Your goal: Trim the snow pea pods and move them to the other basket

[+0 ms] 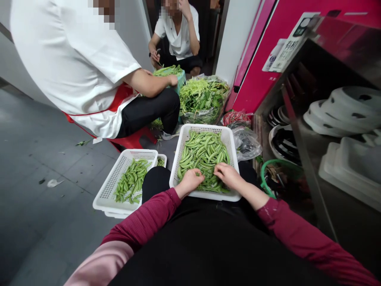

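Note:
A white perforated basket (233,139) full of green pea pods (205,149) rests on the lap. Over the pods at the basket's near left is my left hand (192,180), its fingers pinched together. My right hand (228,174) is over the near right part, also with fingers pinched. Whatever either hand holds is too small to make out. To the left, a second white basket (107,192) on the floor has a smaller heap of pods (133,180) in it.
A person in a white shirt (86,67) sits on a red stool at the left. Another person (180,35) squats behind a leafy greens pile (205,95). At the right stand a green-rimmed basket (263,178) and a metal shelf with white containers (351,111).

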Tool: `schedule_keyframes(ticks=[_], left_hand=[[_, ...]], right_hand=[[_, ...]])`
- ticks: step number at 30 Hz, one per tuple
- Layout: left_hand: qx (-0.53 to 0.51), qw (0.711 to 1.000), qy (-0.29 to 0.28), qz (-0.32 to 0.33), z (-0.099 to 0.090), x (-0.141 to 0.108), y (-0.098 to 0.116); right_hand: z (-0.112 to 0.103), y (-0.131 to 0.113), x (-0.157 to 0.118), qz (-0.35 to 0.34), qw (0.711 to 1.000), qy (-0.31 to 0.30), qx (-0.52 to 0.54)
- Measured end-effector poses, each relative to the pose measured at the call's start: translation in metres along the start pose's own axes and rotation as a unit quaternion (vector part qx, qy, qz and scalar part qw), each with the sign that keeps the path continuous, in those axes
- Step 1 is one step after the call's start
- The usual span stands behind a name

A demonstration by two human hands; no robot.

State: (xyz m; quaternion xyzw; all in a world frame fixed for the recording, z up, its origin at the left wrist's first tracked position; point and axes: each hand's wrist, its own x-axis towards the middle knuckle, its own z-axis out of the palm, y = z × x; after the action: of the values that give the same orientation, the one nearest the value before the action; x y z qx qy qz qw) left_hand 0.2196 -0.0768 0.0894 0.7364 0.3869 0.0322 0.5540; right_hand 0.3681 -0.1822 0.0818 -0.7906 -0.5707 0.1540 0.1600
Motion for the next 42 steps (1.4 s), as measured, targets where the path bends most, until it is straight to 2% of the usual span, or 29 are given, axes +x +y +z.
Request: schedule_keyframes(ticks=[2, 5, 6, 8, 10, 12, 14, 16, 20, 23, 25, 29, 33, 39, 42], left_hand=[[0.019, 0.999, 0.007, 0.035, 0.001, 0.002, 0.002], [0.018, 0.998, -0.006, 0.053, 0.003, 0.002, 0.008], [0.010, 0.999, -0.018, 0.048, 0.003, 0.002, 0.011], [-0.011, 0.998, -0.045, 0.040, 0.005, -0.001, 0.016], [-0.035, 0.996, -0.072, 0.033, 0.007, -0.005, 0.021], [-0.051, 0.995, -0.083, 0.028, 0.009, -0.008, 0.024], [-0.062, 0.995, -0.078, 0.018, 0.012, -0.010, 0.024], [-0.079, 0.994, -0.071, 0.010, 0.015, -0.011, 0.023], [-0.076, 0.992, -0.094, 0.034, 0.016, -0.013, 0.021], [-0.048, 0.989, -0.127, 0.057, 0.010, -0.016, 0.024], [-0.034, 0.985, -0.156, 0.065, 0.003, -0.017, 0.028], [-0.053, 0.980, -0.185, 0.054, -0.012, -0.020, 0.038], [-0.101, 0.971, -0.214, 0.045, -0.023, -0.022, 0.044], [-0.135, 0.961, -0.234, 0.056, -0.024, -0.021, 0.047], [-0.164, 0.960, -0.225, 0.044, -0.016, -0.020, 0.042]], right_hand=[[-0.011, 0.002, -0.003, -0.016, 0.995, 0.035, 0.088], [-0.019, 0.001, -0.007, 0.000, 0.971, 0.036, 0.236], [-0.019, -0.001, -0.008, 0.013, 0.953, 0.030, 0.301], [-0.015, -0.006, -0.009, 0.048, 0.899, 0.028, 0.435], [-0.006, -0.013, -0.009, 0.084, 0.839, 0.061, 0.534], [0.004, -0.019, -0.009, 0.118, 0.793, 0.109, 0.587], [0.012, -0.025, -0.011, 0.137, 0.772, 0.133, 0.606], [0.015, -0.029, -0.014, 0.127, 0.790, 0.129, 0.586], [0.009, -0.030, -0.021, 0.045, 0.886, 0.096, 0.451], [-0.002, -0.026, -0.024, -0.036, 0.929, 0.066, 0.363], [-0.010, -0.025, -0.024, -0.075, 0.939, 0.074, 0.326], [-0.025, -0.023, -0.023, -0.109, 0.952, 0.146, 0.248], [-0.036, -0.021, -0.025, -0.138, 0.961, 0.143, 0.194], [-0.042, -0.029, -0.030, -0.164, 0.963, 0.142, 0.160], [-0.040, -0.040, -0.033, -0.143, 0.953, 0.167, 0.208]])
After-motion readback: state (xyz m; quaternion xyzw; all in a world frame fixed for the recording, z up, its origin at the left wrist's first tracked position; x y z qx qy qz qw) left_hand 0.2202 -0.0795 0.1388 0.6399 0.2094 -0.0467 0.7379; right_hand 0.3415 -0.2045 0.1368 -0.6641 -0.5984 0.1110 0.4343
